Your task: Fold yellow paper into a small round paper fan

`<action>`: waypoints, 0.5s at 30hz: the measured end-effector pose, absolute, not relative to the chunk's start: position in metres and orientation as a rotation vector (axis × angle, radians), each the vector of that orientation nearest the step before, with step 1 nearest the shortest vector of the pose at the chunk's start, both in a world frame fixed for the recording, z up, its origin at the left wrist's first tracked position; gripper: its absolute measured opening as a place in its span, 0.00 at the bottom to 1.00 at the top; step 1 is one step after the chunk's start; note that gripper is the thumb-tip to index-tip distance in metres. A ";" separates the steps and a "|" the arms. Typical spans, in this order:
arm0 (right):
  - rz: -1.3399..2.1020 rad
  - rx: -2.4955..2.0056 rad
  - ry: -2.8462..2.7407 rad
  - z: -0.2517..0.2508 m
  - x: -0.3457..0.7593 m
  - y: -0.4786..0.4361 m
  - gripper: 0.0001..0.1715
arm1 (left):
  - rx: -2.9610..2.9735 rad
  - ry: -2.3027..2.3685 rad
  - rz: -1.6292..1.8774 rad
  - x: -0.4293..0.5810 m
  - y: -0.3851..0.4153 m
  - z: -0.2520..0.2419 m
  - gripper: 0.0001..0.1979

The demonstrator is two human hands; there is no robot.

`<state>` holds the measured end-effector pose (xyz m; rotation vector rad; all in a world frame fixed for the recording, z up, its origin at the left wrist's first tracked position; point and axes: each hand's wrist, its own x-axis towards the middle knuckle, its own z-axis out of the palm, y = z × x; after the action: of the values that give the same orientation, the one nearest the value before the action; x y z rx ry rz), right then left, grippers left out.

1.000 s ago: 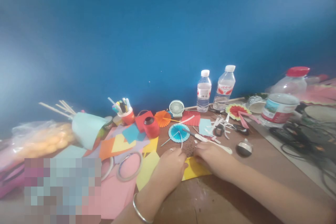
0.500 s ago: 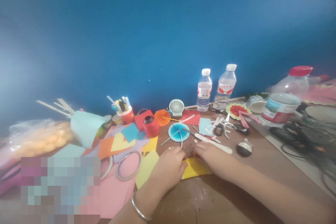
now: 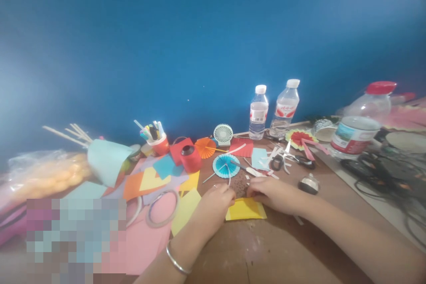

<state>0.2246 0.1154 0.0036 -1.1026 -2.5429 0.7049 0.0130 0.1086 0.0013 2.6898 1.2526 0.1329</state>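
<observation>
Fingers of the left hand (image 3: 221,199) and right hand (image 3: 266,191) seem pinched at the far edge of a yellow rectangular paper sheet (image 3: 246,211); a near-edge crease appears made, the middle left unfolded.

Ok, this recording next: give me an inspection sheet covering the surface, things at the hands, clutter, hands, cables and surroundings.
Surface: brown table, dark specks beyond the yellow paper.
Things at the hands: yellow paper lies between them; blue pleated disc lies farther back.
Clutter: open scissors among pale paper strips; tape roll on pink paper.
Hands: left hand at the yellow paper's left end, right hand at its far right corner; exact grip unclear.
Cables: dark, tangled cables at right.
Surroundings: blue wall behind the table.
</observation>
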 end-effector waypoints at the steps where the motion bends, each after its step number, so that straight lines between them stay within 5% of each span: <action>1: 0.701 -1.098 -2.551 0.004 0.226 0.115 0.09 | 2.720 1.247 0.128 0.013 0.108 0.001 0.06; 15: 0.324 -1.072 -2.707 0.000 0.221 0.112 0.12 | 3.075 1.188 -0.137 0.021 0.097 0.009 0.08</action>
<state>0.2208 0.1117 0.0003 -1.0722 -2.7067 0.3244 0.0205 0.0973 0.0089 3.0753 1.1878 -0.1372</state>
